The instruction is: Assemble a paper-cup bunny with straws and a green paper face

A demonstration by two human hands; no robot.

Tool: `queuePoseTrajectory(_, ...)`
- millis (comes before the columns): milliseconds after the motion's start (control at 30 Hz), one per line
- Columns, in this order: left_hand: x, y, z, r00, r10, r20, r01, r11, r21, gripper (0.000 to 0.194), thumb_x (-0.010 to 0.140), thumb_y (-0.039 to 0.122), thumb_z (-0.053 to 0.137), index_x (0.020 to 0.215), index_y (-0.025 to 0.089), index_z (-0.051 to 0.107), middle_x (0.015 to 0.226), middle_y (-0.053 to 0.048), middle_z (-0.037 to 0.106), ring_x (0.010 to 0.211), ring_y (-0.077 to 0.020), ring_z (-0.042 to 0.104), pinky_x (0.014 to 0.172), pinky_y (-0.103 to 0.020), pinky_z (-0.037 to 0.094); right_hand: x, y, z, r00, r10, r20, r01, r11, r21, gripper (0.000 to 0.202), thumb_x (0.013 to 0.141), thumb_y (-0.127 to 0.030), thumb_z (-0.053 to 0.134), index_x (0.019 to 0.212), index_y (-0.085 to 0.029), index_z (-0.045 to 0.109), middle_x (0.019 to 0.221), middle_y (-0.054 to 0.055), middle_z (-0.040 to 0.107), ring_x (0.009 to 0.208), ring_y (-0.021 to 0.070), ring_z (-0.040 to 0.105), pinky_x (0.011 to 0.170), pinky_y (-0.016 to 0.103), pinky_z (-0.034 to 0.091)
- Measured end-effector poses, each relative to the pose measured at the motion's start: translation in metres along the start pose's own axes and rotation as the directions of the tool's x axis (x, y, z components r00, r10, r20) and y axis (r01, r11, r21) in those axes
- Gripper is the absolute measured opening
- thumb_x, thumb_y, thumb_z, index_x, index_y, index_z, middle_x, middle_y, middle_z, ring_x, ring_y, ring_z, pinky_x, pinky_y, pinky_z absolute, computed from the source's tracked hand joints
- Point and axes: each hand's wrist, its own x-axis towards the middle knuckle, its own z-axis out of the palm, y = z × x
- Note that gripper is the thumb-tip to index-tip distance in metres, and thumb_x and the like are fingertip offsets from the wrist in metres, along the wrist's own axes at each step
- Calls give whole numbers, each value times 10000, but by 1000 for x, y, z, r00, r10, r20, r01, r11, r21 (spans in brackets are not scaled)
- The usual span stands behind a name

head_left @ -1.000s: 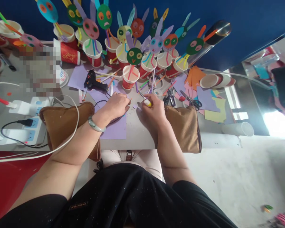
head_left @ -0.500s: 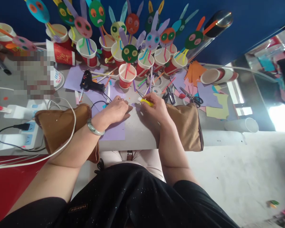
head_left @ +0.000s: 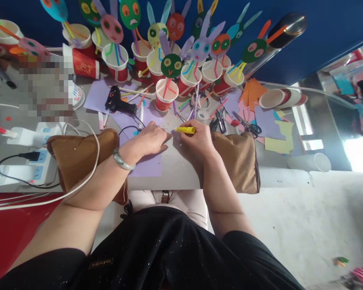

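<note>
Low over the grey tabletop, my right hand (head_left: 196, 137) is closed around a short yellow pen-like tool (head_left: 186, 130). Its narrow end points left toward my other hand; its exact kind is unclear. My left hand (head_left: 149, 139), with a bracelet at the wrist, lies on the table with fingers stretched and a gap beside the thumb. Anything under those fingertips is hidden. Purple paper (head_left: 148, 166) lies below the left wrist. Just beyond both hands stands a red and white paper cup (head_left: 163, 102) bearing a green rabbit-like paper face (head_left: 171, 65) on straws.
Several similar cup figures line the blue wall. A black glue gun (head_left: 119, 101) lies left, scissors (head_left: 246, 124) and a stapler (head_left: 220, 121) right. Brown cushions (head_left: 83, 157) sit under my forearms. A power strip (head_left: 42, 165) with cables occupies the left edge.
The yellow tool has turned in my right hand, so more of its barrel shows, roughly level. My left hand has barely moved. The whole view has shifted slightly.
</note>
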Motion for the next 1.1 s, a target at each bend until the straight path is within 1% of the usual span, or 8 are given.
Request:
queuePoseTrajectory(233, 0, 0, 2, 999, -18, 38, 18, 1000, -3, 301, 1005, 277, 618, 1246, 147, 743, 1037, -150, 822, 1048, -321, 754, 986, -430, 403, 0, 7, 10, 999, 2, 47, 0, 999, -39, 165, 801, -323, 695, 922, -218, 735, 774, 21, 733, 681, 179, 619, 666, 324, 498)
queuePoseTrajectory(367, -1, 2, 1, 999, -20, 43, 20, 1000, 3, 287, 1003, 253, 603, 1212, 119, 747, 1017, -167, 817, 1045, -329, 757, 1009, -441, 409, 3, 11, 14, 996, -18, 83, 27, 994, -107, 170, 837, -340, 693, 955, -221, 726, 791, 32, 737, 714, 195, 645, 699, 330, 508)
queuePoseTrajectory(533, -1, 2, 1, 999, -19, 44, 18, 999, 28, 262, 993, 241, 600, 1182, 124, 739, 989, -153, 818, 1025, -316, 763, 1010, -435, 424, 6, 12, 20, 994, -78, 72, 89, 982, -166, 158, 861, -336, 693, 974, -229, 717, 861, 56, 762, 779, 215, 677, 781, 350, 532)
queuePoseTrajectory(667, -2, 3, -2, 999, -6, 37, 5, 1000, 16, 259, 982, 222, 587, 1181, 143, 733, 960, -127, 817, 1000, -298, 761, 1006, -432, 425, 7, 14, 22, 998, -65, 17, 66, 993, -102, 175, 866, -374, 708, 963, -229, 713, 812, 32, 737, 734, 194, 651, 759, 349, 536)
queuePoseTrajectory(800, -3, 3, -5, 998, -17, 61, 16, 1000, 12, 262, 986, 224, 583, 1188, 150, 732, 987, -140, 820, 999, -302, 758, 1001, -431, 415, 7, 16, 13, 989, 28, -143, -21, 999, 47, 227, 877, -421, 695, 1001, -231, 705, 787, 14, 707, 706, 180, 626, 697, 348, 547)
queuePoseTrajectory(867, -3, 3, -5, 998, -11, 57, 11, 1000, 6, 244, 990, 224, 577, 1162, 153, 735, 979, -138, 820, 983, -299, 757, 995, -427, 408, 7, 14, 8, 982, 55, -182, -41, 996, 84, 227, 866, -418, 707, 993, -230, 700, 790, 19, 700, 707, 182, 624, 688, 357, 560)
queuePoseTrajectory(933, -3, 2, -5, 998, -5, 55, 6, 1000, -6, 253, 994, 223, 572, 1176, 155, 734, 980, -137, 820, 985, -301, 756, 994, -427, 403, 5, 12, 6, 989, 52, -136, -41, 996, 84, 207, 846, -404, 725, 962, -235, 696, 779, 17, 694, 693, 179, 617, 678, 357, 562)
queuePoseTrajectory(1100, -3, 3, -4, 998, -18, 60, 18, 1000, -6, 297, 993, 211, 565, 1223, 132, 735, 1002, -152, 821, 1016, -309, 758, 1007, -433, 407, 2, 9, 11, 997, 16, 78, -19, 999, 28, 167, 842, -366, 706, 938, -229, 702, 727, 0, 688, 663, 166, 610, 646, 314, 517)
